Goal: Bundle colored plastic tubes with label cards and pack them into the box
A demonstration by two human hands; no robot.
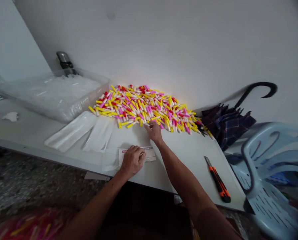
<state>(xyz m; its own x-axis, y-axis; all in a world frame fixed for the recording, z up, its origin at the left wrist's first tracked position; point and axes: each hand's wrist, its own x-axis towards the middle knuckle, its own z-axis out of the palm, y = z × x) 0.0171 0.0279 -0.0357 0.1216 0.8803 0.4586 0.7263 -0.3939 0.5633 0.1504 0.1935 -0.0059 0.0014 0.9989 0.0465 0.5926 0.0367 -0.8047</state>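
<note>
A wide heap of small plastic tubes [149, 106], white with yellow, red or pink ends, lies on the white table against the wall. My right hand [154, 131] reaches to the heap's front edge, its thumb and fingers pinched together near a white piece; what they grip is too small to make out. Closer to me, my left hand [133, 158] rests with curled fingers over a printed card [149, 155], which seems to lie in or on a clear plastic bag [110, 160]. Its palm hides part of the card, and anything inside its fingers is hidden.
Stacks of clear bags [70, 131] lie left of the heap, before a plastic-filled clear bin [61, 96]. A flask [64, 60] stands behind it. At right are an orange-black utility knife [218, 181] with its blade out, a folded umbrella [227, 121] and a blue plastic chair [261, 173].
</note>
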